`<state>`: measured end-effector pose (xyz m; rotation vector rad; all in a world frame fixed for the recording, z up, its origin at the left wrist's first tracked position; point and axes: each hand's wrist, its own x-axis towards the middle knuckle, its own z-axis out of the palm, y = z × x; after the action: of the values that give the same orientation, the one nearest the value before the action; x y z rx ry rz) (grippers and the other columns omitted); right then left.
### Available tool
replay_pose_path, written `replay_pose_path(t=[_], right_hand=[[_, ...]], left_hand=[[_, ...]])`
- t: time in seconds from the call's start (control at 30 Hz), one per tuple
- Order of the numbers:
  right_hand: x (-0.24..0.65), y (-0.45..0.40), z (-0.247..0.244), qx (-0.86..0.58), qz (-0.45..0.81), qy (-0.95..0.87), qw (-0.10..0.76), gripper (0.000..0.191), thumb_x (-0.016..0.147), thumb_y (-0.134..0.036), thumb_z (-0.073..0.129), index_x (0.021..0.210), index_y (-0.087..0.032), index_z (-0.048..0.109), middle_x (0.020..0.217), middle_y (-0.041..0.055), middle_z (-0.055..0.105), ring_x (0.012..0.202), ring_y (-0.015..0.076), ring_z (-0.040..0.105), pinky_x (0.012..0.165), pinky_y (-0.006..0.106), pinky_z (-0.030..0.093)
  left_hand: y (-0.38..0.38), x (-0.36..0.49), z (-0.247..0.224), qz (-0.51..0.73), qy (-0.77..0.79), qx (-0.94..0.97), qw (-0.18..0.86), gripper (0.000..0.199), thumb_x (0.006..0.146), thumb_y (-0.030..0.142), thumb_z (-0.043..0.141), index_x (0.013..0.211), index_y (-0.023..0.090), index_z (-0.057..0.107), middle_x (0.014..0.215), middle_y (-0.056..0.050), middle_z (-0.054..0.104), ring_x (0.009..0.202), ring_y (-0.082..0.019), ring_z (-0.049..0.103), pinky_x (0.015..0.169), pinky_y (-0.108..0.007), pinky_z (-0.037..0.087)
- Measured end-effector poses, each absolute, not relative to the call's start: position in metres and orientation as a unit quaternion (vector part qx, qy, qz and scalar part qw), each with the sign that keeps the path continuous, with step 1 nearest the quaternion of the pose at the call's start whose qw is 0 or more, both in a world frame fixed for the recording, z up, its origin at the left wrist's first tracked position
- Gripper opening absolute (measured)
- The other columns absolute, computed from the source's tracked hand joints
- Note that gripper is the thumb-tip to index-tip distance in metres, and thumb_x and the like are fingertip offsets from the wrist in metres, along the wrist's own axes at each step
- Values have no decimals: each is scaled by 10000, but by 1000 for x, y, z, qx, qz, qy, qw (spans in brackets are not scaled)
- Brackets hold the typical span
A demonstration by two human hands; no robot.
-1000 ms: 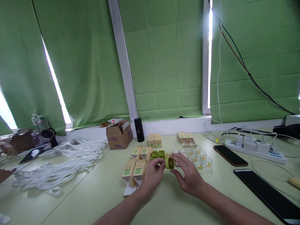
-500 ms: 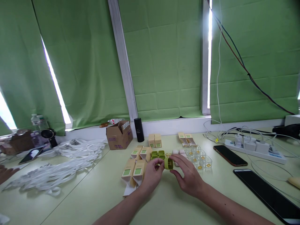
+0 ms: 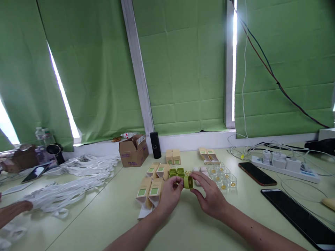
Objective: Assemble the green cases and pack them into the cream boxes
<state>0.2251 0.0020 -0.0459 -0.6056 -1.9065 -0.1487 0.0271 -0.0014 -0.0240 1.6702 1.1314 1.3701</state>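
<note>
A small green square case (image 3: 188,182) is held above the table, its open hollow side turned to the right. My left hand (image 3: 170,195) pinches it from the left. My right hand (image 3: 211,196) has its forefinger at the upper right rim and its thumb at the lower right. More green cases (image 3: 176,171) stand in a group just behind. Small white pieces (image 3: 203,169) lie behind my right hand, partly hidden by it. Clear cases with gold-coloured centres (image 3: 222,177) sit to the right. Beige cartons with green panels (image 3: 154,187) stand left of my left hand.
More beige cartons (image 3: 173,157) stand farther back, near a black cylinder (image 3: 155,145) and a cardboard box (image 3: 133,151). White straps (image 3: 70,184) cover the left side, where another person's hand (image 3: 18,212) reaches in. Phones (image 3: 258,173) and a power strip (image 3: 285,167) lie right.
My hands and the green case have hardly moved. At the left edge, the other person's hand has come farther in, toward the white straps.
</note>
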Motion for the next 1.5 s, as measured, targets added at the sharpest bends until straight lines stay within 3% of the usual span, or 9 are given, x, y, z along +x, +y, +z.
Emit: replay_pose_path(t=[0.8, 1.17, 1.33, 1.5], right_hand=[[225, 6, -46, -267, 58, -794, 543, 436, 950, -151, 580, 1377, -244, 575, 1321, 151, 669, 1223, 314, 668, 1000, 486, 628], [227, 9, -46, -272, 42, -790, 548, 419, 950, -156, 576, 1362, -234, 575, 1303, 149, 672, 1213, 314, 668, 991, 484, 628], [228, 9, -44, -284, 24, -785, 550, 441, 934, -121, 563, 1361, -229, 564, 1312, 149, 653, 1232, 314, 657, 1022, 492, 612], [229, 6, -42, -287, 21, -793, 537, 468, 942, -99, 532, 1393, -226, 546, 1332, 160, 606, 1227, 304, 653, 1002, 473, 629]], left_hand=[[-2, 27, -22, 514, 473, 658, 283, 320, 873, 489, 650, 817, 174, 676, 819, -79, 716, 757, -212, 622, 720, -321, 490], [-3, 26, -20, 525, 476, 642, 293, 331, 875, 496, 673, 815, 171, 683, 789, -59, 705, 737, -198, 628, 695, -299, 480], [0, 22, -23, 543, 486, 636, 254, 270, 923, 428, 639, 958, 171, 715, 955, -97, 748, 879, -238, 688, 786, -349, 530], [-10, 21, -22, 544, 451, 696, 128, 257, 929, 298, 663, 1172, 218, 684, 1192, -120, 689, 1142, -285, 634, 954, -440, 544]])
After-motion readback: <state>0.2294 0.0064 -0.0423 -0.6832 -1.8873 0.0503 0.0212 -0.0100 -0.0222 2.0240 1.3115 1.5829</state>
